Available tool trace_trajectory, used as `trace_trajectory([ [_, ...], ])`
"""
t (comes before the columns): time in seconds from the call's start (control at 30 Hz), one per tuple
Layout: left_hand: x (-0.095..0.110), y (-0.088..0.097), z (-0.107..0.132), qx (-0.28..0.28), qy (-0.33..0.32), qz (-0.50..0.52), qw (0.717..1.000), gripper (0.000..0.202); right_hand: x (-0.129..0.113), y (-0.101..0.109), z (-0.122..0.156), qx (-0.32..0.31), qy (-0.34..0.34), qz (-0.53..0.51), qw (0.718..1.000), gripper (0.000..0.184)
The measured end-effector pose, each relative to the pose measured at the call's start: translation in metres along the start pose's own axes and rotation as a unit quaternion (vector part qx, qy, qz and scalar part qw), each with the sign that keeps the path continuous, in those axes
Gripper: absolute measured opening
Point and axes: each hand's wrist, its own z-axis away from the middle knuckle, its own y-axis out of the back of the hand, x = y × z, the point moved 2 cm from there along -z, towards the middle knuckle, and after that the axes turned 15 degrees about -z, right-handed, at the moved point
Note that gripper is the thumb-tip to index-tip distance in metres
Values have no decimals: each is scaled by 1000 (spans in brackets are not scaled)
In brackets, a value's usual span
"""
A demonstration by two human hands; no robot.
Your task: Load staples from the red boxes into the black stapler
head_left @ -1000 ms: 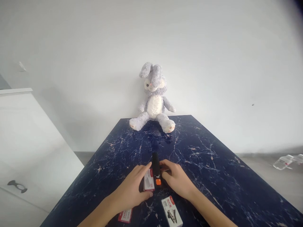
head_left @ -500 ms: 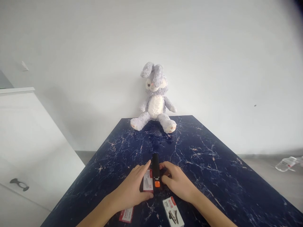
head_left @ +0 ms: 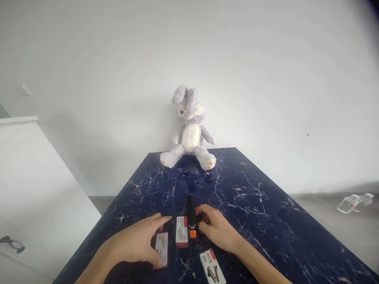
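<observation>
A black stapler [head_left: 191,213] with an orange part at its near end lies lengthwise on the dark blue table. My right hand [head_left: 217,228] is at its right side, fingers and thumb curled against it; the far fingertips are hidden. Directly left of the stapler lies a small red and white box [head_left: 181,232] with a picture of staples. A second such box [head_left: 162,246] lies farther left. Around that one, my left hand [head_left: 139,238] is spread, thumb by its near left edge and index finger stretched out beyond its far end.
A white box [head_left: 212,266] picturing a staple remover lies nearest me, right of centre. The plush rabbit [head_left: 191,136] sits at the table's far edge against the wall. To the left stands a white cabinet [head_left: 35,177]. Clear plastic bottles [head_left: 349,204] lie on the floor at right.
My left hand has moved left, away from the box beside the stapler and over to the second box. My right hand stays at the stapler. The view has shifted slightly.
</observation>
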Motion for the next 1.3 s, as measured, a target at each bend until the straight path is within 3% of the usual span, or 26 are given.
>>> trace_trajectory([
  [0.07,0,1,-3,13,-6,15,1000,98,2,-1,-1,-2,-3,-5,1000,26],
  [0.23,6,0,-5,26,-36,-10,999,106,3,-1,-1,0,-2,1,1000,26],
  [0.43,17,6,-13,172,-93,40,980,64,3,-2,-1,11,7,16,1000,26],
  [0.57,34,7,-18,244,-119,59,961,51,5,-3,-2,17,18,30,999,27],
  [0.77,55,-13,-25,199,-156,72,965,55,10,-3,-3,31,40,45,998,29],
  [0.93,47,-23,-30,169,-108,104,974,83,9,-3,-2,35,46,52,997,29],
  [1.1,43,-27,-31,175,-93,115,973,90,6,-5,-2,32,34,53,997,27],
  [1.3,48,-32,-35,113,-81,180,974,126,-23,10,6,60,-6,126,990,11],
])
